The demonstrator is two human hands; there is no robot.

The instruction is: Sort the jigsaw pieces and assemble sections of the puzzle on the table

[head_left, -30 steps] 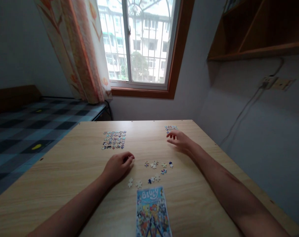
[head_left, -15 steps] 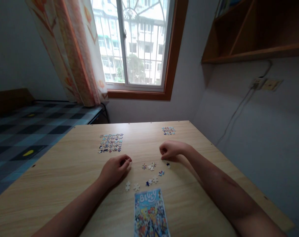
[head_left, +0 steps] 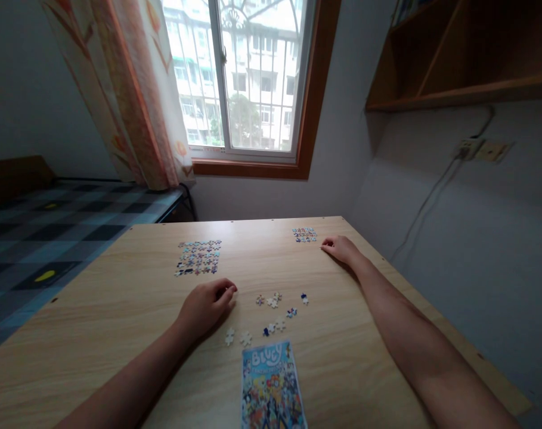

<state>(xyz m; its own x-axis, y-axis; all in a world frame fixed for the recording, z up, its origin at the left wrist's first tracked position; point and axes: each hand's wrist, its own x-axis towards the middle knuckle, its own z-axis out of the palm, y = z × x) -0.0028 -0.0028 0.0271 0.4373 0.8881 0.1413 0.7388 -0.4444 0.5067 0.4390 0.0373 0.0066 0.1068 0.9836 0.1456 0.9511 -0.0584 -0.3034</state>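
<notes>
My left hand [head_left: 208, 305] lies on the wooden table [head_left: 364, 369] with its fingers curled in; whether it holds anything is hidden. Beside it are scattered loose jigsaw pieces [head_left: 273, 302], some pale side up and some coloured. My right hand [head_left: 340, 249] reaches far out, its fingertips pinched together at the tabletop. Whatever is between them is too small to make out. Just left of those fingertips is a small block of jigsaw pieces [head_left: 304, 235] in rows. A larger block of pieces [head_left: 199, 257] lies beyond my left hand.
A colourful picture sheet lettered "Bluey" [head_left: 273, 387] lies at the near middle of the table. Behind the table are a window [head_left: 262, 89] and a curtain [head_left: 136, 89]. A bed [head_left: 83, 208] stands at left; a wall shelf [head_left: 458, 95] hangs at right.
My right hand has moved away from the loose pieces, forward and to the right, beside the small block. My left hand has stayed in place on the table.
</notes>
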